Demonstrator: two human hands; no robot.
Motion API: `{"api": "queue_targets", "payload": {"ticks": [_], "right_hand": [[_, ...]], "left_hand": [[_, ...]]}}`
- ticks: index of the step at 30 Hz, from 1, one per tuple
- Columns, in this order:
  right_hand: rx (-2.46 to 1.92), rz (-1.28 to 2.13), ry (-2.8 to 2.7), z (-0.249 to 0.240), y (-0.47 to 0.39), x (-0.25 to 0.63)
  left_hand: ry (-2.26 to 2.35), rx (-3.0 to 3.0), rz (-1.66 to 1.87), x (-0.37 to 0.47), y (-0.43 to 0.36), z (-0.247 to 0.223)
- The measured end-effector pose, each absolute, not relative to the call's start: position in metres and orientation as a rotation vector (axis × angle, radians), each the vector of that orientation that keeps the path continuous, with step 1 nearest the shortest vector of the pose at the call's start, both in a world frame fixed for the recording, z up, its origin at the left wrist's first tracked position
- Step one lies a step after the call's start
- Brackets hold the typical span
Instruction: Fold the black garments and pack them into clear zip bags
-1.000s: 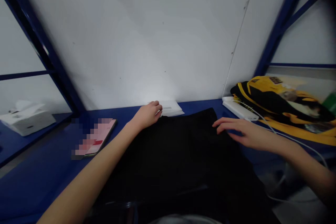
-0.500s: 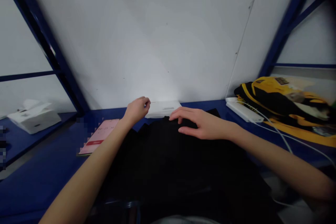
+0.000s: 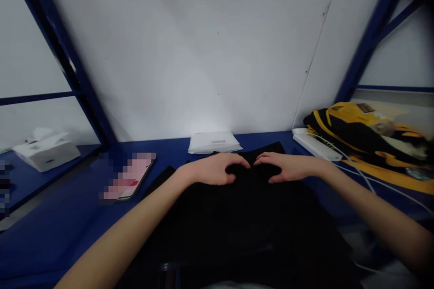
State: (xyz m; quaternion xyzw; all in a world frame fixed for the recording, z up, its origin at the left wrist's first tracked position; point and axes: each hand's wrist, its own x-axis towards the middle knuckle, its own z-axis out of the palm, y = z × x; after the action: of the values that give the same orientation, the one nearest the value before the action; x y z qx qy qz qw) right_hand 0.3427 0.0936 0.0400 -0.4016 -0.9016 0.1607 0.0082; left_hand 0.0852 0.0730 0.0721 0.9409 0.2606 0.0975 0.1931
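Black cloth [image 3: 237, 216] lies spread over the blue table in the middle, reaching down to the near edge. My left hand [image 3: 217, 169] rests on its upper part, fingers curved and thumb apart, with no object between them. Facing it, my right hand [image 3: 286, 167] is on the cloth too, its fingers bent and its thumb apart. The fingertips of both hands are close together near the cloth's top. Behind my left hand lies a flat white packet [image 3: 215, 142].
A phone [image 3: 134, 176] lies on the blue table [image 3: 61, 216] at left, near a white tissue pack [image 3: 47, 151]. At right are a white power strip [image 3: 317, 145] with cables and a yellow and black bag [image 3: 369, 135]. A white wall [image 3: 203, 54] stands behind.
My left hand has moved right and down from beside the white packet onto the black cloth. My right hand has shifted right, and its fingers now face my left hand.
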Motion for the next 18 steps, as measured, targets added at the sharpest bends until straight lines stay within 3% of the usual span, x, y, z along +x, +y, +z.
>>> {"api": "queue_targets", "payload": {"ticks": [6, 13, 18], "right_hand": [[-1.232, 0.601, -2.717, 0.035, 0.082, 0.351], [-1.278, 0.582, -2.485, 0.032, 0.080, 0.352], [-1.403, 0.738, -2.281, 0.033, 0.091, 0.364]], "left_hand": [[0.790, 2.816, 0.086, 0.093, 0.065, 0.066], [1.121, 2.772, 0.486, 0.040, 0.046, 0.090], [1.465, 2.630, 0.685, -0.023, 0.029, 0.080]]}}
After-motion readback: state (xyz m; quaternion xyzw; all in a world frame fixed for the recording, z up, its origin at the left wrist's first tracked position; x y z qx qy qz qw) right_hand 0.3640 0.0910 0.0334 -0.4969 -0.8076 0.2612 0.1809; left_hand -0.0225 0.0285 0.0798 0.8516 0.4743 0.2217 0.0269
